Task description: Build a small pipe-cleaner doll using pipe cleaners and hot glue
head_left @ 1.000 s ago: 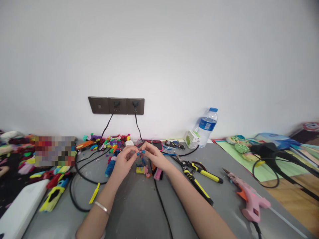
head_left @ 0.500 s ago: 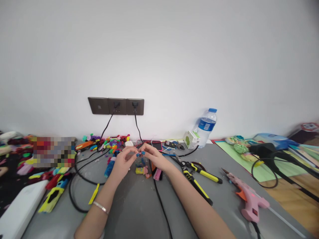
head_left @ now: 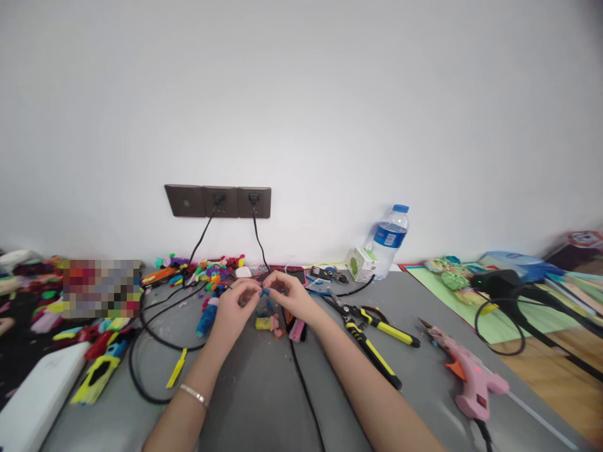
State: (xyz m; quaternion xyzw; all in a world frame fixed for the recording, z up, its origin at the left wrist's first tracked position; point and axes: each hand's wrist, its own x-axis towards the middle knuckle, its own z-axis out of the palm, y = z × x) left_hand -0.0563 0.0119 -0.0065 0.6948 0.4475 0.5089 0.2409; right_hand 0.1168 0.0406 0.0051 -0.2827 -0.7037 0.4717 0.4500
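My left hand (head_left: 239,304) and my right hand (head_left: 288,297) meet fingertip to fingertip above the middle of the grey table. Both are closed in a pinch. Whatever sits between them is tiny, and my blue nails make it hard to pick out. Just below the fingertips is a small blue piece (head_left: 269,306); I cannot tell whether it touches them. Under my hands lie a yellow fuzzy piece (head_left: 262,323) and a pink fuzzy piece (head_left: 296,330). A blue fuzzy bundle (head_left: 206,321) rests left of my left wrist.
Yellow-and-black pliers (head_left: 372,355) and a pink glue gun (head_left: 475,383) lie to the right. A water bottle (head_left: 390,242) stands by the wall beside a small box (head_left: 362,265). Black cables (head_left: 136,370) loop across the left side, near a white slab-like device (head_left: 44,402).
My fingertips have shifted slightly, with both hands still pinched together in the same place. The view has moved a little. The things on the table lie as before.
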